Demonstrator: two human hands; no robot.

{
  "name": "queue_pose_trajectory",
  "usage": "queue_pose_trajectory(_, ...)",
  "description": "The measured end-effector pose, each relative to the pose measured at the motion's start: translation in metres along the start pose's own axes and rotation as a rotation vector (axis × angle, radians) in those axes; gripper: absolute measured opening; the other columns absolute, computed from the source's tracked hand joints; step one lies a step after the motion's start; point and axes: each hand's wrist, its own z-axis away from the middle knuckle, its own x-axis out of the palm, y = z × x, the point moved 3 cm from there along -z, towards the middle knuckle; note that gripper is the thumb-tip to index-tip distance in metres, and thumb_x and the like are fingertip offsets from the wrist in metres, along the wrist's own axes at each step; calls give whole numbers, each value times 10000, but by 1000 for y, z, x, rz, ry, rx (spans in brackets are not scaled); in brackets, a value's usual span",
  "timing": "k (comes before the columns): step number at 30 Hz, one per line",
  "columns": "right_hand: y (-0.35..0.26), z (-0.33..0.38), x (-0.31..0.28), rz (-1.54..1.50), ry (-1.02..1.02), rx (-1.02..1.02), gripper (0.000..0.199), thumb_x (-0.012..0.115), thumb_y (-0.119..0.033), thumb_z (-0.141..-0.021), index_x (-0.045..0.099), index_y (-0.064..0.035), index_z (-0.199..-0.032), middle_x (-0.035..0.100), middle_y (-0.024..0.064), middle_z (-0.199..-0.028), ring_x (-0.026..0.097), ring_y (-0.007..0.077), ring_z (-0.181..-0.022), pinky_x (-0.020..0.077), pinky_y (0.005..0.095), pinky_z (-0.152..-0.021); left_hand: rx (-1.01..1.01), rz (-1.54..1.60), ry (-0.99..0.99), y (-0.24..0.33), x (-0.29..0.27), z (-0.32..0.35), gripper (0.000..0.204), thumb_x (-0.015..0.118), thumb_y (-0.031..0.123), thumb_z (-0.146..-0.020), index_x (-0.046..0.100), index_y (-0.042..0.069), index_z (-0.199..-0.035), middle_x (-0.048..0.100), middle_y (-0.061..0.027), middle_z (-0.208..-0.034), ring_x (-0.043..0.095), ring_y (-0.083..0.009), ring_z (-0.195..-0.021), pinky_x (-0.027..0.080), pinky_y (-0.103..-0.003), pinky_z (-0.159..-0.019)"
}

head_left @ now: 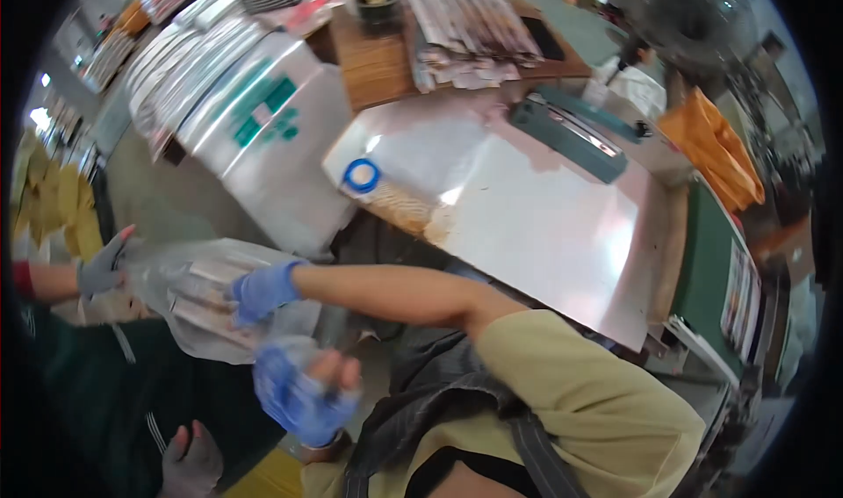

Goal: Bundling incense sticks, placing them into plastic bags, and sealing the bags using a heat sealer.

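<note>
A clear plastic bag [189, 335] with a stack of flat, pale packets [211, 292] inside hangs at the left. My right hand [266, 293], in a blue fingerless glove, reaches across and is closed on the bag's near side, over the packets. Just below it, my left hand [307, 393], gloved alike, has its fingers curled close to the bag's edge. Motion blurs that hand, and whatever it may hold is hidden. A co-worker's grey-gloved hand [104, 265] is at the bag's far left side. Their other hand [191, 465] rests low on dark green clothing.
A pale-topped worktable [536, 234] lies to the right, with a blue-rimmed tape roll [361, 176] and a grey-green machine [569, 133]. Large filled plastic sacks [255, 111] stand at the left back. Stacked packets [465, 37] lie on a wooden board behind. An orange bag [716, 147] hangs right.
</note>
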Motion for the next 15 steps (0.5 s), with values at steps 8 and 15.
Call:
queue_pose_trajectory(8,239,312,-51,-440,1306,109,154,503,-228,-842,588,-111,-894,568,4,-723,509,87,-609,424,278,-512,-178,356,-389,-120,283,-60,153,529,74,-807,577,43,-949,592,-114,-883,558,-230,-800,452,-317,-758)
queue_pose_trajectory(15,200,448,63,-1156,1668,186,230,501,-111,-841,440,-47,-1053,560,96,-786,599,180,-696,532,334,-581,147,366,-950,-111,419,-62,347,493,244,-841,510,7,-1094,525,-136,-1102,577,-199,-795,485,-288,-642)
